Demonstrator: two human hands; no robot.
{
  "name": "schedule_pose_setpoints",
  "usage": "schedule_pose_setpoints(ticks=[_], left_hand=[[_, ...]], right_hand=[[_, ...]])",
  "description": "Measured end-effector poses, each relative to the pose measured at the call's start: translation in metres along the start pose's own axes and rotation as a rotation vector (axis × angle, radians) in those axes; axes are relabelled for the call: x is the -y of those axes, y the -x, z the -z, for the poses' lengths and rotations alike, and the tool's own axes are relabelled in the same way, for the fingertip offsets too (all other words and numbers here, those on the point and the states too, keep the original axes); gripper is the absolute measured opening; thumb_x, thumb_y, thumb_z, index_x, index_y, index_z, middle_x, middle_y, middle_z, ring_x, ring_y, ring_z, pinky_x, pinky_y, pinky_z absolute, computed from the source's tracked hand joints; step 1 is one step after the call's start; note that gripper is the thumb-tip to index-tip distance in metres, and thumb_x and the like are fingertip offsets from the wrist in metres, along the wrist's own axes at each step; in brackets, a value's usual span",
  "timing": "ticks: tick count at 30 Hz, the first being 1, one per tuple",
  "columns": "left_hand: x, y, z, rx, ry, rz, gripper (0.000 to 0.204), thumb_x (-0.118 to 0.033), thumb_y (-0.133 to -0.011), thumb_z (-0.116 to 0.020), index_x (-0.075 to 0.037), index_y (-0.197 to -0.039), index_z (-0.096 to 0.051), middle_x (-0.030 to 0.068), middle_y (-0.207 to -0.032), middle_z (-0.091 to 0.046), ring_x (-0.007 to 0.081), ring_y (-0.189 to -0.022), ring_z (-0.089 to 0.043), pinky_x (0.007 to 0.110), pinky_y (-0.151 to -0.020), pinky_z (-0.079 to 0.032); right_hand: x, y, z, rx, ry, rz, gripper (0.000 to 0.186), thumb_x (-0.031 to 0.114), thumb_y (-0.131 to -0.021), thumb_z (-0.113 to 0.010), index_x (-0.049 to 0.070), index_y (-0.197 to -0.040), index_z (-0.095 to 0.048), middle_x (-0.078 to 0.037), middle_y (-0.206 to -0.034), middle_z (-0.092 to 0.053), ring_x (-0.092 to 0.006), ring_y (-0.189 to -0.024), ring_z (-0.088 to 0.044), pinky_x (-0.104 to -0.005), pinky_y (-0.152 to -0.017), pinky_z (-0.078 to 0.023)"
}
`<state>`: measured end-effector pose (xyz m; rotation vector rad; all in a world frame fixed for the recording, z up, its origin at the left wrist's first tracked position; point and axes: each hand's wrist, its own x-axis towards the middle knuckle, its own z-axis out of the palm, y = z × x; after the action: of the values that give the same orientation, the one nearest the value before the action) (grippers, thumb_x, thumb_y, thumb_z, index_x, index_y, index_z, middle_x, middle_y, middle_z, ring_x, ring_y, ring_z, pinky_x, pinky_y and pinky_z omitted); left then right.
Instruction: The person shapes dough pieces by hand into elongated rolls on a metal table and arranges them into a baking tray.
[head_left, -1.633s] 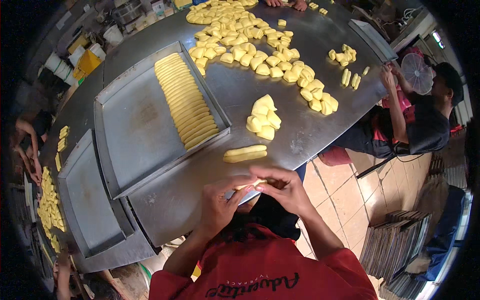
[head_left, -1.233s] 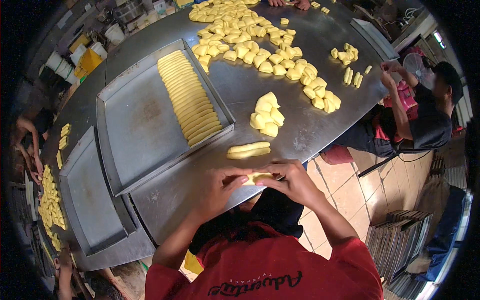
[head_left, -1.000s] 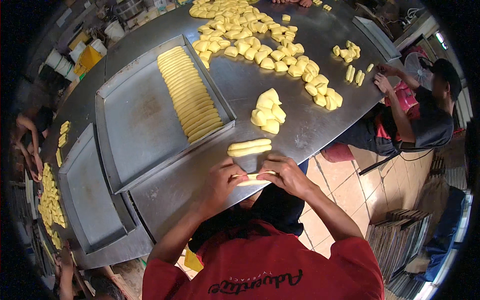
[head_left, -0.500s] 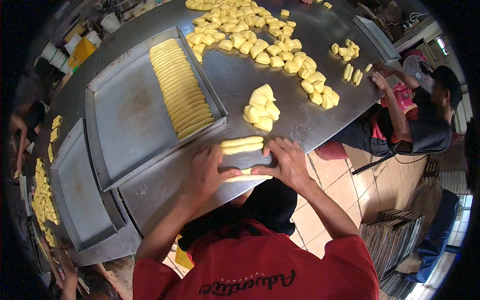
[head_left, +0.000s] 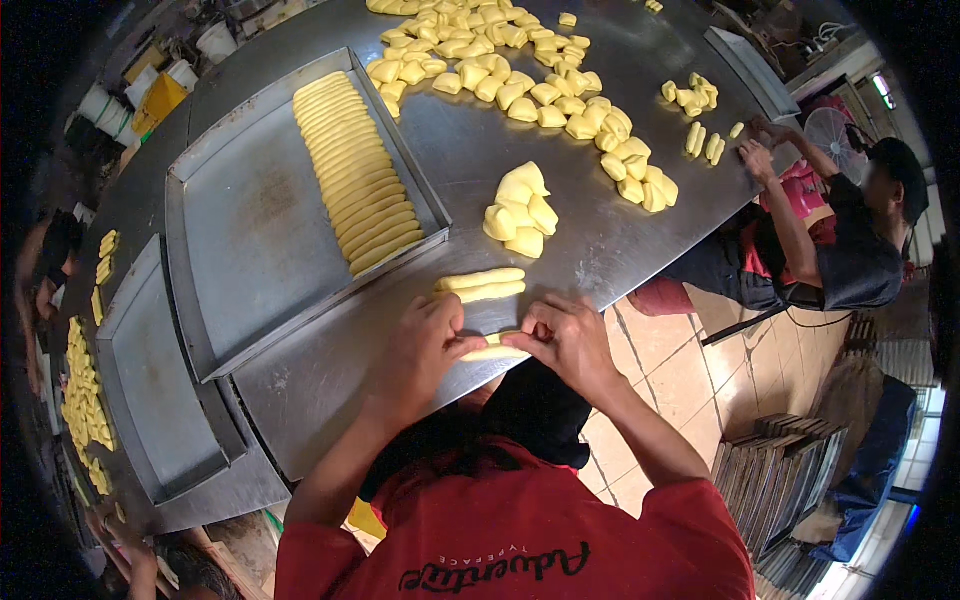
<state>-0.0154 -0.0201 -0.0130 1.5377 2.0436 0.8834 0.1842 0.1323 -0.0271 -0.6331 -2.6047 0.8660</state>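
Left hand (head_left: 425, 335) and right hand (head_left: 567, 335) have curled their fingers in since a moment ago, and now pinch a dough strip (head_left: 488, 352) at the near edge of the table (head_left: 340, 390). Just beyond it, two dough rolls (head_left: 482, 285) lie side by side. Looping dark lettering (head_left: 495, 568) crosses the red shirt (head_left: 520, 505), with smaller pale print (head_left: 477, 562).

A bakery workroom: steel table (head_left: 620, 245), dough pieces (head_left: 522, 109), large tray (head_left: 262, 200), apparently buckets (head_left: 216, 42) dimly beyond.

Dough strip (head_left: 487, 353) pt. hidden by L hand (head_left: 422, 335) & R hand (head_left: 568, 335); dough pile (head_left: 487, 88) cut @ top
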Motion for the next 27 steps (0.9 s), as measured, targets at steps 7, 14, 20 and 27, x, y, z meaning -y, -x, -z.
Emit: schedule_pose_setpoints(ticks=[7, 14, 20, 27], left_hand=[[0.030, 0.007, -0.006, -0.085, -0.014, -0.003, 0.045, -0.025, -0.083, -0.092, -0.005, -0.103, -0.057, 0.0143, -0.093, -0.065, 0.0317, -0.087, -0.067, 0.045, -0.078, -0.055], [0.014, 0.006, -0.007, -0.017, 0.354, 0.083, 0.040, -0.024, -0.088, -0.090, -0.004, -0.106, -0.061, 0.0143, -0.091, -0.070, 0.0305, -0.078, -0.072, 0.041, -0.070, -0.056], [0.022, -0.005, -0.011, -0.103, -0.019, -0.051, 0.038, -0.024, -0.090, -0.089, -0.005, -0.099, -0.057, 0.0153, -0.088, -0.067, 0.0342, -0.077, -0.069, 0.045, -0.070, -0.056], [0.030, 0.007, -0.020, -0.111, 0.288, 0.046, 0.046, -0.030, -0.085, -0.092, -0.007, -0.100, -0.056, 0.0127, -0.083, -0.065, 0.0359, -0.079, -0.068, 0.048, -0.071, -0.054]], right_hand=[[-0.025, 0.003, 0.005, -0.015, 0.057, 0.031, 0.041, 0.039, -0.084, -0.090, 0.008, -0.084, -0.064, -0.004, -0.070, -0.062, -0.0258, -0.070, -0.064, -0.0417, -0.072, -0.047], [-0.008, 0.006, 0.010, 0.080, -0.333, 0.016, 0.023, 0.020, -0.090, -0.087, 0.001, -0.090, -0.073, -0.013, -0.082, -0.070, -0.0305, -0.078, -0.071, -0.0434, -0.070, -0.056], [0.002, -0.008, 0.008, -0.045, 0.246, 0.084, 0.029, 0.022, -0.089, -0.089, 0.002, -0.087, -0.069, -0.010, -0.080, -0.065, -0.0262, -0.073, -0.068, -0.0395, -0.068, -0.053], [-0.015, 0.013, 0.002, 0.058, -0.231, -0.022, 0.029, 0.025, -0.089, -0.088, 0.003, -0.090, -0.070, -0.010, -0.082, -0.068, -0.0305, -0.076, -0.068, -0.0434, -0.067, -0.052]])
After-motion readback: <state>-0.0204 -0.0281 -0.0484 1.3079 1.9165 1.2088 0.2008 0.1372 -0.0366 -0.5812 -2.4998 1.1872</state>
